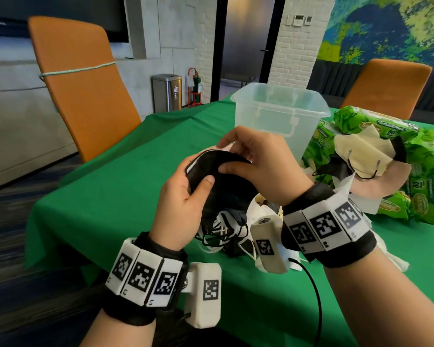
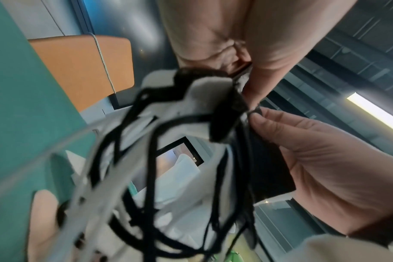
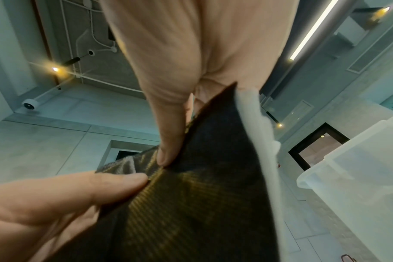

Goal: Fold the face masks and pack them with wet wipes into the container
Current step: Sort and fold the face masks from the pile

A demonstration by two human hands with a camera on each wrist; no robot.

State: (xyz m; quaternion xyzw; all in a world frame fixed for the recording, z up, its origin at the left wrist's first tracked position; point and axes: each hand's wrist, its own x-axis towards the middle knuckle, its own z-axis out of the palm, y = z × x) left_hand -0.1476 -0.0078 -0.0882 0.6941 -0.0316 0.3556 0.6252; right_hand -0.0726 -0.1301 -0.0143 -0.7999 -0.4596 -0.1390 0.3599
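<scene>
I hold a black face mask (image 1: 227,180) with a white lining above the table's near edge. My left hand (image 1: 198,171) grips its left end, thumb on top. My right hand (image 1: 233,159) pinches its upper edge from the right. The right wrist view shows the black mask (image 3: 202,195) close up, pinched by my right hand's thumb (image 3: 168,150). Its black ear loops (image 2: 146,168) dangle in the left wrist view. Behind my hands stands the clear plastic container (image 1: 278,113), open and with nothing visible inside. Green wet wipe packs (image 1: 426,169) lie at the right.
A heap of black and white masks (image 1: 232,229) lies on the green tablecloth (image 1: 125,186) under my hands. Beige masks (image 1: 361,151) rest on the wipe packs. Orange chairs (image 1: 83,83) stand at the far left and far right of the table.
</scene>
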